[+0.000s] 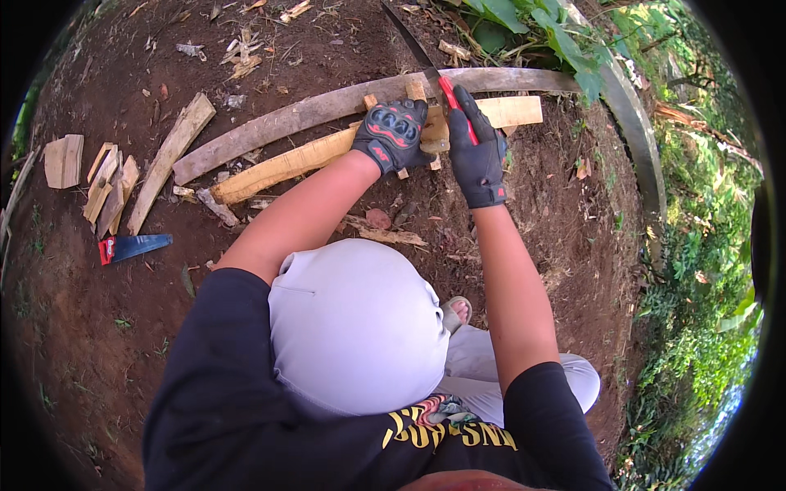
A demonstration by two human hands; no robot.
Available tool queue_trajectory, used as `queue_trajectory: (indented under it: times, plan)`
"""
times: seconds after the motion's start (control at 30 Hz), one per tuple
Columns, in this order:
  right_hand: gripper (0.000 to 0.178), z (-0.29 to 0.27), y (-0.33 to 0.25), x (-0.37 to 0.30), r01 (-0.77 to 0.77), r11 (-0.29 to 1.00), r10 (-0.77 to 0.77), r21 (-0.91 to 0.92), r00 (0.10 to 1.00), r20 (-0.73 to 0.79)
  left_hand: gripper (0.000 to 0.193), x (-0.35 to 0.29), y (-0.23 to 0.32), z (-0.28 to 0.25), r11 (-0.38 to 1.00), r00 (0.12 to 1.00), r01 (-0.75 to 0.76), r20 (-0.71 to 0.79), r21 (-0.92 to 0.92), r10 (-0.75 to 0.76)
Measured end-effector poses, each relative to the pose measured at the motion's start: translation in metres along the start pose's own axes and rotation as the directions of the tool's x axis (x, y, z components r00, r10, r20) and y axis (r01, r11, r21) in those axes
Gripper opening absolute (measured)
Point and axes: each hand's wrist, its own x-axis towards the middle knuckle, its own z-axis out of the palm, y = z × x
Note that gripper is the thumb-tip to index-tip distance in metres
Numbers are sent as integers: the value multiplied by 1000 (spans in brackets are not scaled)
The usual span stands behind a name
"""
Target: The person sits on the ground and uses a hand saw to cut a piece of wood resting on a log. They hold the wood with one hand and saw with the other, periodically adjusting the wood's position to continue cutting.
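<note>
My left hand (391, 133), in a black glove with red trim, presses down on a pale wooden plank (286, 170) with its fingers curled over it. In my right hand (479, 155), also gloved, is a long dark-bladed tool (413, 42) with a red handle; its exact kind is unclear. The blade points up and to the left, away from me. Beyond my left hand, small wooden stakes (416, 87) stick out across the plank. The plank's right end (512, 110) reaches past my right hand.
A long weathered board (303, 114) lies just beyond the plank. On the dirt to the left are a handsaw (137, 247) with a blue blade, a loose board (173, 159) and several wood offcuts (110, 184). Green plants (688, 344) edge the right side.
</note>
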Motion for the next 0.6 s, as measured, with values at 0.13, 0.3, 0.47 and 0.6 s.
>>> queue_trajectory:
  times: [0.13, 0.3, 0.47, 0.6]
  plan:
    - [42, -54, 6, -89, -103, 995, 103, -8, 994, 41, 78, -4, -3, 4, 999, 999, 32, 37, 10, -32]
    - [44, -133, -40, -187, -128, 969, 156, -212, 980, 121, 77, -5, -6, 7, 1000, 1000, -6, -8, -15, 6]
    - [43, -65, -11, -94, -219, 973, 224, -67, 972, 74, 78, -5, -2, -3, 999, 1000, 9, 5, -32, -9]
    - [43, 6, 5, -9, -92, 993, 92, 77, 996, -1, 78, 4, 4, 1, 1000, 998, -25, 54, 14, 24]
